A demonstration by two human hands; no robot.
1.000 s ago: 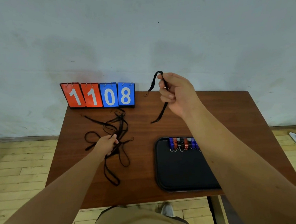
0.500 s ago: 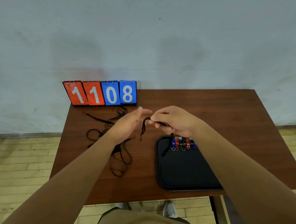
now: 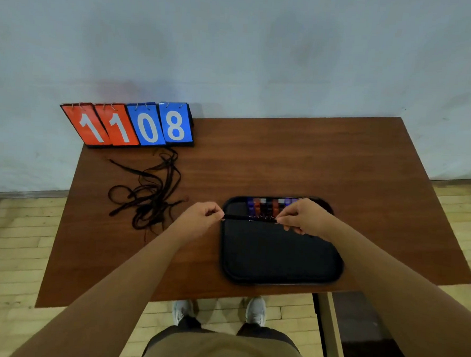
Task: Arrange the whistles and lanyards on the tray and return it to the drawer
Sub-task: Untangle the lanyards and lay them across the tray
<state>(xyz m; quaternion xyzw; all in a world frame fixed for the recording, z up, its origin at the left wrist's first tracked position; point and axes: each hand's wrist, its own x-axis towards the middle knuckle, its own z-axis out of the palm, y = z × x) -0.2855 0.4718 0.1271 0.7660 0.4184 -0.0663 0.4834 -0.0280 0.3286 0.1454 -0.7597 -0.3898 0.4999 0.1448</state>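
A black tray (image 3: 279, 258) lies on the brown table near its front edge. Along the tray's far end stands a row of several whistles (image 3: 268, 205), purple, red and black, with small key rings. A folded black lanyard (image 3: 247, 218) is stretched level just below the whistles. My left hand (image 3: 200, 217) pinches its left end at the tray's left rim. My right hand (image 3: 302, 217) pinches its right end over the tray and hides the rightmost whistles. A tangle of black lanyards (image 3: 148, 192) lies on the table to the left.
A flip scoreboard (image 3: 130, 125) reading 1108 stands at the table's back left corner against the wall. The table (image 3: 326, 161) shows bare wood at its back and right. Wooden floor and my shoes (image 3: 255, 310) show below the front edge.
My right hand came down from high over the table with one lanyard. My left hand left the tangle, took the other end, and both now hold the lanyard taut over the tray.
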